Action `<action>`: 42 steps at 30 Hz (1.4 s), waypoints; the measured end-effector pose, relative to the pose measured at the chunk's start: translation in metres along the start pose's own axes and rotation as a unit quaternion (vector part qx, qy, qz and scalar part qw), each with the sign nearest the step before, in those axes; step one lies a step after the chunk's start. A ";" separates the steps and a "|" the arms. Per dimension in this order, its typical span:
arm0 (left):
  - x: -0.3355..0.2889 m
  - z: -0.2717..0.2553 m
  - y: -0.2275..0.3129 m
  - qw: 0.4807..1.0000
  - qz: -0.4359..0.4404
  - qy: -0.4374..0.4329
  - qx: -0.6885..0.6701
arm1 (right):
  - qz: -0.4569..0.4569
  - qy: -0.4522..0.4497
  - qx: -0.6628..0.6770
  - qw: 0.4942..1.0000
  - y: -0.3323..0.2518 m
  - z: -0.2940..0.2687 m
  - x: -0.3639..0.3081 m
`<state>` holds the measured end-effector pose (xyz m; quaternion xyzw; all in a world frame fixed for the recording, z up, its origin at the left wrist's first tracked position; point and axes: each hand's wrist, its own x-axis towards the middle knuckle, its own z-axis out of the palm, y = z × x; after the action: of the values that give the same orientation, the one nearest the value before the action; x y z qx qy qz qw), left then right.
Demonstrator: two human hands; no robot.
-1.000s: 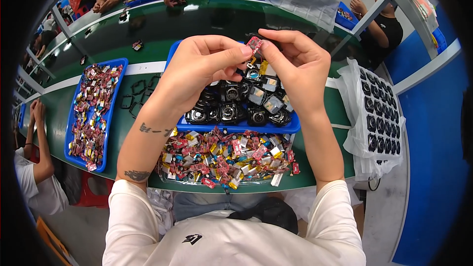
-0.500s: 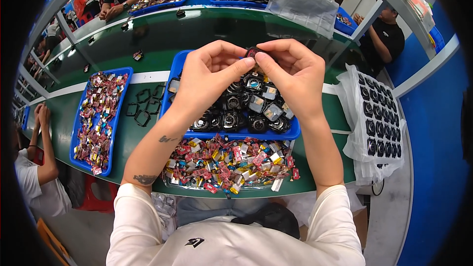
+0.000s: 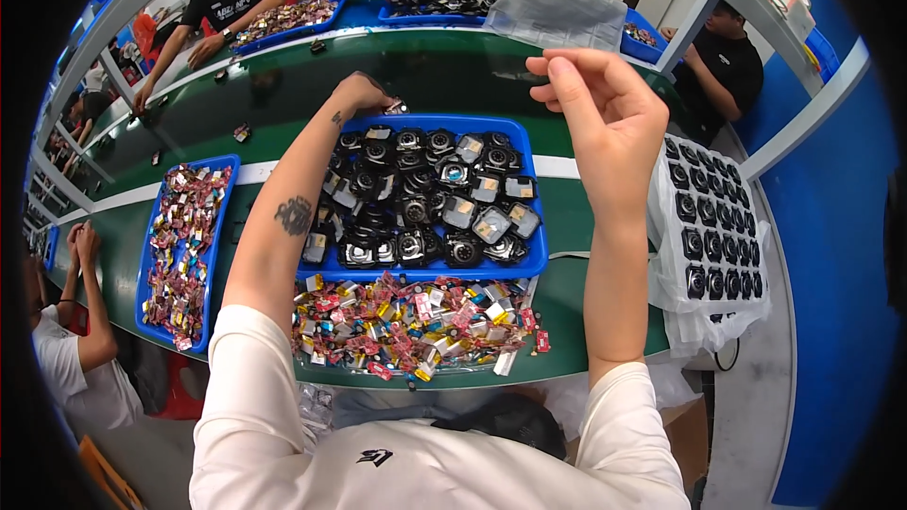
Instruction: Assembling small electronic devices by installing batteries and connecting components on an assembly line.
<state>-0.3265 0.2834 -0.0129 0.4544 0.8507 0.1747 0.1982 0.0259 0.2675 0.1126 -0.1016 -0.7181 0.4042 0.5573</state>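
Observation:
My left hand (image 3: 361, 93) reaches out over the dark green belt, past the far edge of a blue tray (image 3: 537, 227). Its fingertips are closed on a small watch case part (image 3: 395, 108), mostly hidden by the hand. Inside the tray lie many black watch cases (image 3: 416, 212), some showing silver battery-like pieces. My right hand (image 3: 609, 118) is raised beyond the tray's right side, fingers loosely bent and apart, holding nothing that I can see. Nearer to me spreads a heap of small red circuit boards with silver and yellow battery cells (image 3: 425, 321).
A second blue tray (image 3: 227, 217) of similar boards stands at the left. White foam trays (image 3: 671, 227) of black watch cases are stacked at the right. Co-workers sit across the belt and at the left. Small parts (image 3: 242, 133) lie spaced along the belt.
My hands have parted: the left went forward and left onto the belt with the watch case part, the right moved right and let go. Black frames left of the tray no longer show.

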 end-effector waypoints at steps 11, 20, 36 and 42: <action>-0.092 0.006 0.031 0.942 0.278 0.181 -0.058 | 0.004 -0.054 -0.048 0.997 0.011 -0.010 0.000; -0.271 0.017 0.037 0.924 0.375 -0.036 0.066 | 0.003 -0.128 -0.015 0.992 -0.007 0.007 -0.004; -0.301 0.014 0.034 0.968 0.169 -0.039 -0.183 | -0.024 -0.293 -0.032 0.955 -0.002 0.018 -0.023; -0.288 0.002 0.071 0.837 0.217 0.041 -0.501 | -0.145 -0.306 -0.084 0.937 -0.020 0.030 -0.027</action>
<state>-0.1286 0.0785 0.0708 0.4582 0.5336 0.6345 0.3206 0.0157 0.2244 0.1060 0.0854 -0.8920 0.2693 0.3528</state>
